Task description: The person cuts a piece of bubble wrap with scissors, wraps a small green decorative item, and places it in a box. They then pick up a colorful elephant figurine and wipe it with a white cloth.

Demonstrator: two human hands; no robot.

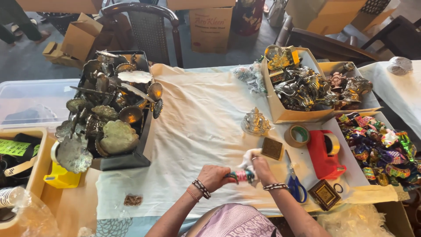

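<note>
Head view: we see the left hand [213, 176] and right hand [262, 169] both clamped on a small colourful roll [240, 176], blue scissors [294, 183] just right.

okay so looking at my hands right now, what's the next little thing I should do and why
Probably keep folding the white wrap over the small colourful item: your left hand and right hand both grip it, and one end shows uncovered. The red tape dispenser sits just to the right for sealing afterwards.
</note>
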